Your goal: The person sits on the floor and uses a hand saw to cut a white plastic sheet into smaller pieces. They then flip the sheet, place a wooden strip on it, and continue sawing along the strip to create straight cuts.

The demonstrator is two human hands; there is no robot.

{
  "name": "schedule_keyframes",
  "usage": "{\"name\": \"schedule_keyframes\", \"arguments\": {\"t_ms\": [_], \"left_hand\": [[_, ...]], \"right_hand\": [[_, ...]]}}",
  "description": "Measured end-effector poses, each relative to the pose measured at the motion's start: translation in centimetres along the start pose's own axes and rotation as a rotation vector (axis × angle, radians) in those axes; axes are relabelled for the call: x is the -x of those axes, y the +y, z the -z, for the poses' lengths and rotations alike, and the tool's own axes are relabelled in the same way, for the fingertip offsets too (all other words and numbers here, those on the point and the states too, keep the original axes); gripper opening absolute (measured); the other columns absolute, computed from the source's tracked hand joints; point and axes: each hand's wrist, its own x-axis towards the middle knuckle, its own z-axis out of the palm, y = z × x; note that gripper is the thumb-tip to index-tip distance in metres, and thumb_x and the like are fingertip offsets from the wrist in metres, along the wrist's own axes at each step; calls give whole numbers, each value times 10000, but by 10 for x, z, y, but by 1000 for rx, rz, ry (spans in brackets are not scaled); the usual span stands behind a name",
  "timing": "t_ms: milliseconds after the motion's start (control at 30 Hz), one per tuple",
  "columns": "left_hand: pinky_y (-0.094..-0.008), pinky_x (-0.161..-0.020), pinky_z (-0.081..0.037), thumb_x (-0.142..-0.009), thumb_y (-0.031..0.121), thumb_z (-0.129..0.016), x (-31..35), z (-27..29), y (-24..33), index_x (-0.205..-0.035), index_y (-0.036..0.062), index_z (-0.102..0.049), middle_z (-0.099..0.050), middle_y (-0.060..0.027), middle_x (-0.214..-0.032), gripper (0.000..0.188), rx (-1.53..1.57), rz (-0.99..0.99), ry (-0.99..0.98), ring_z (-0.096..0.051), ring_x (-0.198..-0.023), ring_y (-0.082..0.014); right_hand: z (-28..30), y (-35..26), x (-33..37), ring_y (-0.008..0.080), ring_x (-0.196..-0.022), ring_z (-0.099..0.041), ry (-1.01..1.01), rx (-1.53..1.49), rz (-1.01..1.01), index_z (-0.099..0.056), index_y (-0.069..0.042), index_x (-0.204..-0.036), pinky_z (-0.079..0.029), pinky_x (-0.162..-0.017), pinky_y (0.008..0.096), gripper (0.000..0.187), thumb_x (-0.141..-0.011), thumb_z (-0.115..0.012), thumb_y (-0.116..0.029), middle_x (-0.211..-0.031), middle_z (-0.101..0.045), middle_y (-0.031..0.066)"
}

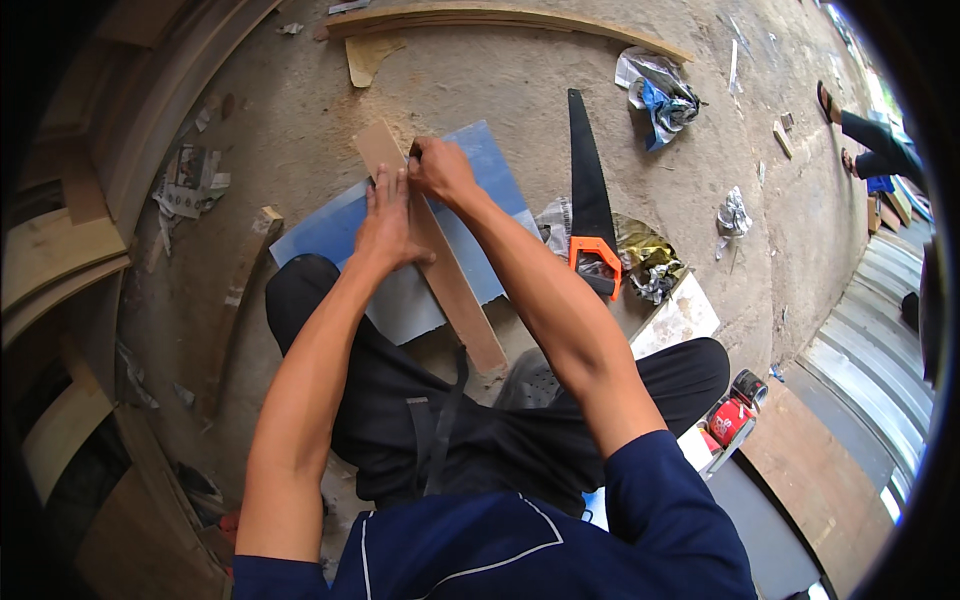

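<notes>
A blue sheet point(490, 165) with a paler, rough near edge lies flat in front of my crossed legs. Across it runs a narrow wooden board point(463, 305), slanting from far left to near right. My left hand point(385, 222) lies flat on the board, fingers stretched toward its far end and thumb out to the side. Close beside it, my right hand point(442, 170) is closed at the board's right edge, over the sheet. A small dark bit shows at its fingers, but what they hold is too hidden to name.
Right of the sheet lies a handsaw point(592, 190) with an orange handle, beside crumpled foil point(650, 262). Long wooden strips point(510, 17) lie at the back. Crumpled paper point(668, 105) litters the concrete floor. Wooden panels point(65, 250) stand left. Another person's legs point(875, 145) show far right.
</notes>
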Motion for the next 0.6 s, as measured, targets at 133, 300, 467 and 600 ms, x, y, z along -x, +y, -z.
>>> {"name": "schedule_keyframes", "arguments": {"t_ms": [133,300,467,600], "left_hand": [[-463,-1138,-300,-466,310,-922,0,-2,-4,-1517,53,-87,-9,-209,-1574,1367,11,-51,64,-129,-1421,-467],[-470,-1122,-329,-469,302,-917,0,-4,-6,-1519,62,-94,-10,-189,-1579,1356,23,-22,36,-136,-1421,-464],[-478,-1112,-346,-468,316,-917,-4,-7,-9,-1521,74,-89,-13,-177,-1581,1361,4,-17,19,-144,-1421,-460],[-445,-1191,-170,-458,359,-919,-1,-2,-4,-1489,-37,-85,-86,-272,-1535,1384,-8,-54,9,-76,-1445,-408]], "right_hand": [[-6,0,-3,469,-850,-619,26,32,32,-644,-11,-901,-506,-769,513,240,-745,-621,-191,-851,-641,292],[-7,3,-6,454,-823,-624,21,67,97,-643,-7,-873,-504,-746,503,226,-753,-605,-195,-841,-645,268],[-6,1,-4,470,-837,-615,18,44,135,-616,11,-842,-497,-756,512,230,-735,-630,-192,-831,-634,289],[-6,5,4,450,-810,-619,44,65,140,-624,5,-838,-495,-731,503,213,-748,-592,-185,-817,-631,271]]}}
